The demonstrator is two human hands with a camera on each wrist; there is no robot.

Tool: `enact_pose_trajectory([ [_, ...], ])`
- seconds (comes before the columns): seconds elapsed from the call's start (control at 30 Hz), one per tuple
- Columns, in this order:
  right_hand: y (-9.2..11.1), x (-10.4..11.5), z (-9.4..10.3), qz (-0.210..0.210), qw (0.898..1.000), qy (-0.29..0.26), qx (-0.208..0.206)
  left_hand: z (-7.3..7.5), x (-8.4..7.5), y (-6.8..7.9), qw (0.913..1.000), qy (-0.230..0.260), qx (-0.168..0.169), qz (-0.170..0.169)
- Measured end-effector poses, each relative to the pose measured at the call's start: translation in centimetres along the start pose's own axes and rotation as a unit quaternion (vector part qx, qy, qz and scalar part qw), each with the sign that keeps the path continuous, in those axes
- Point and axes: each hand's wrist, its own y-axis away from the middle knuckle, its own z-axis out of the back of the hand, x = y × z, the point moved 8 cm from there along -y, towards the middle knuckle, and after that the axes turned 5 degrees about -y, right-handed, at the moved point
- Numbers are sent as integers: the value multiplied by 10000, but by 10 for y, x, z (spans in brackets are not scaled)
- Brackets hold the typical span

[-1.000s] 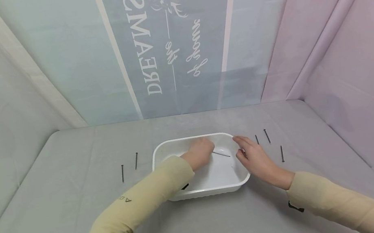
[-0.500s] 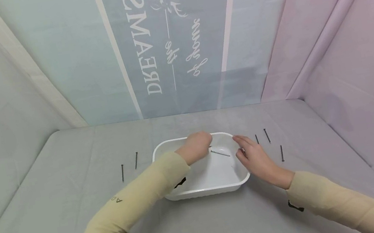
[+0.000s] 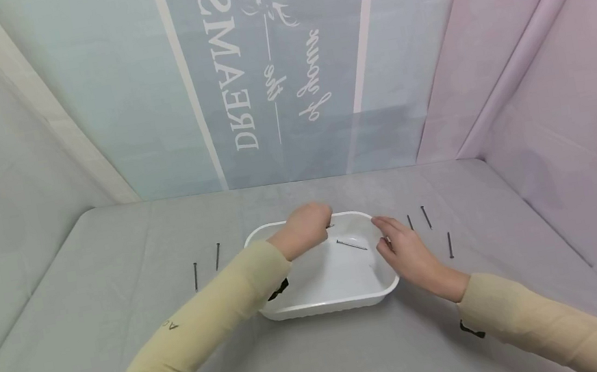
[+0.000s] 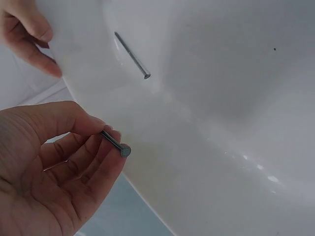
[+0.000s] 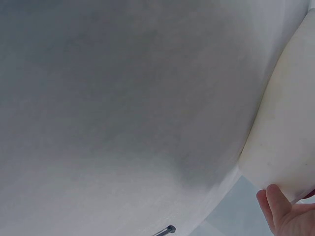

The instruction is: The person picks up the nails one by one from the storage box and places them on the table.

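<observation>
My left hand (image 3: 305, 227) is over the far rim of the white plastic tray (image 3: 330, 303). Its thumb and fingertips pinch a nail (image 4: 115, 142), whose flat round head sticks out of the grip. Another nail (image 3: 352, 245) lies inside the tray, near its far right part. At the tray's right end my right hand (image 3: 412, 257) touches the rim. In the right wrist view, extended fingers (image 5: 276, 199) of that hand rest against the tray's outer wall (image 5: 285, 132). The rest of that hand is cut off there.
Left of the tray, two nails (image 3: 196, 277) lie on the grey cloth (image 3: 328, 365). Three more nails (image 3: 450, 245) are right of it, beside my right hand. Hanging cloth with mirrored lettering (image 3: 231, 69) closes the back, and fabric walls stand at both sides.
My left hand has risen from inside the tray and moved back and slightly left with its nail. The nail in the tray and my right hand have stayed put.
</observation>
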Motion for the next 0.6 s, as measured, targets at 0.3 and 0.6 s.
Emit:
enact_pose_trajectory([
  [0.3,0,0,0,12,10000,-25,4,22,10,5,9990,255,-363,98],
  [0.6,0,-1,0,-13,10000,-23,28,41,23,14,9935,791,-778,266],
])
